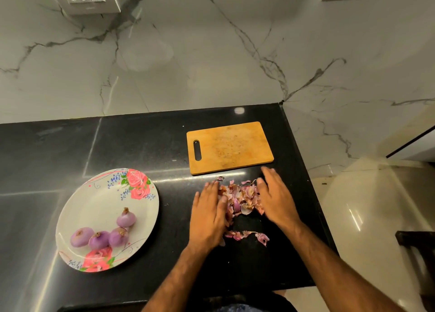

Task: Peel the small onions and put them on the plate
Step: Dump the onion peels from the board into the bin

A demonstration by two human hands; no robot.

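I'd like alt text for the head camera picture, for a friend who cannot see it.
Two flat hands, left hand and right hand, bracket a pile of onion peels on a black counter. Left of them, a floral plate holds four peeled small onions; a wooden cutting board lies behind the pile.

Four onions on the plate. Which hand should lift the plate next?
Left. The left hand lies open between the plate and the peels; the right hand sits beyond that pile and would likely have to reach across.
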